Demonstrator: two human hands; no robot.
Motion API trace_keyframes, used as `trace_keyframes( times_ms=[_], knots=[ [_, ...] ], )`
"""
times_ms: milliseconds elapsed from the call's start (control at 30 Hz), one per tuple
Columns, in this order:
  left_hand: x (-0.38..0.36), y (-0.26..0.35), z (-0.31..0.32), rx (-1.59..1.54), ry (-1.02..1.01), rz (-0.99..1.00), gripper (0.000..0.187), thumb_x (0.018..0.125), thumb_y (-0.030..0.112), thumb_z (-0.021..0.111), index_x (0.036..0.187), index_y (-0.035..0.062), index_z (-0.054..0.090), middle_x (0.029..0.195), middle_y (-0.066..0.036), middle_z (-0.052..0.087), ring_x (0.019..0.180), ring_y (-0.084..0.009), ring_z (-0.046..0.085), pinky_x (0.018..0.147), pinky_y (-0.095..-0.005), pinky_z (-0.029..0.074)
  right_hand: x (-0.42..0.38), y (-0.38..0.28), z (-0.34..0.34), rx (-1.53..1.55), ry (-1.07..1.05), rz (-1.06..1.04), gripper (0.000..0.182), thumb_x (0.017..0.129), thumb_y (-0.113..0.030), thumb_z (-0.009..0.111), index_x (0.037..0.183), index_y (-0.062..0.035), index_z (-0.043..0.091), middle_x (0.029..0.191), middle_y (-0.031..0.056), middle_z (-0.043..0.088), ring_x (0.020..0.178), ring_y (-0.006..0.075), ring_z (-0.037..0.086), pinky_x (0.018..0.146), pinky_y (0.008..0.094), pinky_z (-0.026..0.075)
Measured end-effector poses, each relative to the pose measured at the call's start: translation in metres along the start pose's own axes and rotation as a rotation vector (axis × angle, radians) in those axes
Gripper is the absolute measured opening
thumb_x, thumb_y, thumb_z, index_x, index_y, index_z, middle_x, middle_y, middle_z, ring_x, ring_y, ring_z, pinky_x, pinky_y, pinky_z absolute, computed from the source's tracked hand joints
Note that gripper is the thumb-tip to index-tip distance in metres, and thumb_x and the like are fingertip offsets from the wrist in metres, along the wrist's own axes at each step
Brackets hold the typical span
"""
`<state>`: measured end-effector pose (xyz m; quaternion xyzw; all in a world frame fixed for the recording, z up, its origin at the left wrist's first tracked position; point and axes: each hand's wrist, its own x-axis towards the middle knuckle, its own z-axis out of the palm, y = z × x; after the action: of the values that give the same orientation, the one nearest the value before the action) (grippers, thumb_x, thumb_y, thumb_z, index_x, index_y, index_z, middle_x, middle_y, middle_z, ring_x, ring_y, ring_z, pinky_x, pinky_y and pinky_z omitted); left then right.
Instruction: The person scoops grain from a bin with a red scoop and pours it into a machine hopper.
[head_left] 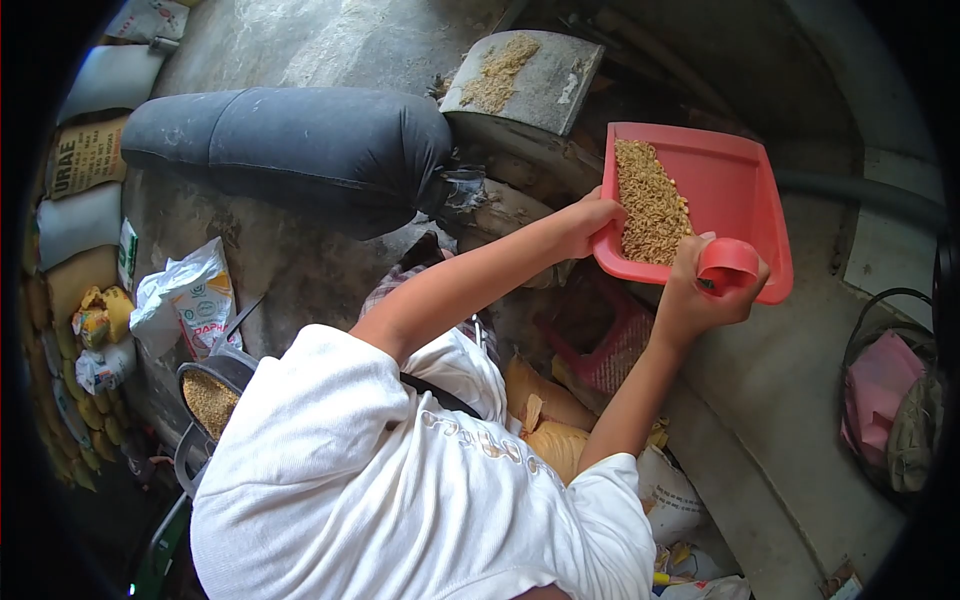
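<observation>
A pink-red plastic dustpan (720, 185) is held out in front of me, with a heap of golden unhusked grain (648, 205) along its left side. My right hand (705, 285) is wrapped round its loop handle at the near edge. At the near left corner, my left hand (597, 222) grips the rim, its thumb over the edge and its other fingers mostly hidden beneath. Beyond the dustpan, a grey concrete block (545, 75) carries a scatter of grain or husks (500, 72) on top.
A long dark stuffed sack or cushion (300, 150) lies ahead on the left. A dark bucket of grain (210, 400) stands at my left, near a white printed bag (195, 300). Stacked sacks (90, 160) line the far left. A red plastic crate (610, 345) sits below the dustpan; a bag (895, 400) lies right.
</observation>
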<state>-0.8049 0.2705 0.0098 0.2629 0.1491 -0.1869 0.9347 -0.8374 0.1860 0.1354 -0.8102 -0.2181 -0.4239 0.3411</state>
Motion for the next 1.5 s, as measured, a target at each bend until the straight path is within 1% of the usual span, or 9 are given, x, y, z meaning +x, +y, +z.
trace_keyframes(
  times_ms=[267, 333, 433, 533, 967, 1033, 1167, 1233, 1500],
  knots=[
    [-0.010, 0.005, 0.006, 0.029, 0.047, -0.029, 0.054, 0.060, -0.010, 0.039, 0.111, 0.0087, 0.035, 0.087, -0.008, 0.045, 0.074, -0.0202, 0.051, 0.063, -0.0319, 0.047, 0.002, -0.001, -0.001, 0.088, 0.015, 0.148, 0.021, 0.063, 0.002, 0.059, 0.077, 0.0014, 0.044, 0.066, 0.0049, 0.049, 0.055, 0.0112, 0.048, 0.052, 0.0240, 0.044],
    [-0.010, 0.006, 0.008, 0.028, 0.048, -0.030, 0.053, 0.060, -0.009, 0.040, 0.110, 0.0086, 0.036, 0.087, -0.008, 0.045, 0.074, -0.0204, 0.052, 0.063, -0.0322, 0.047, 0.001, 0.004, -0.003, 0.051, 0.032, 0.210, 0.027, 0.057, -0.001, 0.063, 0.076, -0.0023, 0.043, 0.065, 0.0046, 0.052, 0.056, 0.0132, 0.052, 0.056, 0.0248, 0.044],
    [-0.018, 0.007, 0.011, 0.044, 0.067, -0.039, 0.052, 0.060, -0.009, 0.040, 0.109, 0.0081, 0.036, 0.087, -0.009, 0.045, 0.075, -0.0211, 0.052, 0.064, -0.0329, 0.048, 0.001, 0.002, -0.001, 0.139, 0.050, 0.273, 0.025, 0.057, -0.001, 0.062, 0.074, -0.0024, 0.043, 0.065, 0.0043, 0.050, 0.056, 0.0127, 0.051, 0.055, 0.0242, 0.043],
    [-0.018, 0.010, 0.010, 0.060, 0.085, -0.031, 0.052, 0.060, -0.009, 0.040, 0.109, 0.0075, 0.036, 0.088, -0.010, 0.046, 0.076, -0.0220, 0.052, 0.064, -0.0339, 0.048, 0.001, 0.001, -0.004, 0.039, 0.039, 0.227, 0.025, 0.057, -0.001, 0.062, 0.073, -0.0026, 0.043, 0.065, 0.0038, 0.049, 0.055, 0.0127, 0.050, 0.054, 0.0239, 0.043],
    [-0.015, 0.007, 0.009, 0.066, 0.089, -0.033, 0.052, 0.059, -0.009, 0.041, 0.108, 0.0064, 0.035, 0.084, -0.009, 0.044, 0.071, -0.0219, 0.052, 0.058, -0.0337, 0.048, -0.004, 0.008, -0.003, 0.075, 0.049, 0.240, 0.025, 0.058, 0.000, 0.061, 0.074, -0.0020, 0.042, 0.065, 0.0045, 0.049, 0.055, 0.0127, 0.050, 0.054, 0.0244, 0.043],
    [-0.013, 0.007, 0.008, 0.053, 0.097, -0.034, 0.051, 0.059, -0.009, 0.041, 0.108, 0.0066, 0.035, 0.083, -0.009, 0.044, 0.071, -0.0218, 0.052, 0.057, -0.0338, 0.048, -0.003, 0.006, -0.004, 0.053, 0.017, 0.192, 0.021, 0.063, 0.004, 0.059, 0.078, 0.0030, 0.044, 0.067, 0.0054, 0.051, 0.057, 0.0115, 0.051, 0.052, 0.0248, 0.045],
    [-0.010, 0.004, 0.005, 0.049, 0.108, -0.046, 0.051, 0.059, -0.009, 0.041, 0.107, 0.0071, 0.035, 0.083, -0.009, 0.045, 0.070, -0.0215, 0.052, 0.058, -0.0338, 0.048, -0.003, 0.005, -0.003, 0.038, 0.024, 0.184, 0.021, 0.063, 0.004, 0.059, 0.077, 0.0031, 0.044, 0.067, 0.0054, 0.051, 0.057, 0.0113, 0.051, 0.052, 0.0245, 0.045],
    [-0.011, 0.005, 0.007, 0.039, 0.107, -0.047, 0.050, 0.060, -0.009, 0.041, 0.107, 0.0070, 0.036, 0.083, -0.009, 0.045, 0.071, -0.0215, 0.052, 0.058, -0.0338, 0.048, -0.001, 0.002, -0.002, 0.057, 0.034, 0.203, 0.025, 0.057, 0.001, 0.061, 0.074, -0.0022, 0.042, 0.064, 0.0047, 0.050, 0.054, 0.0128, 0.051, 0.053, 0.0241, 0.044],
    [-0.015, 0.009, 0.009, 0.039, 0.069, -0.025, 0.048, 0.061, -0.009, 0.040, 0.107, 0.0068, 0.038, 0.085, -0.009, 0.046, 0.074, -0.0213, 0.052, 0.062, -0.0339, 0.048, 0.000, 0.002, -0.001, 0.069, 0.038, 0.225, 0.026, 0.057, 0.001, 0.061, 0.074, -0.0022, 0.043, 0.064, 0.0043, 0.050, 0.054, 0.0132, 0.051, 0.054, 0.0246, 0.043]
  ],
)
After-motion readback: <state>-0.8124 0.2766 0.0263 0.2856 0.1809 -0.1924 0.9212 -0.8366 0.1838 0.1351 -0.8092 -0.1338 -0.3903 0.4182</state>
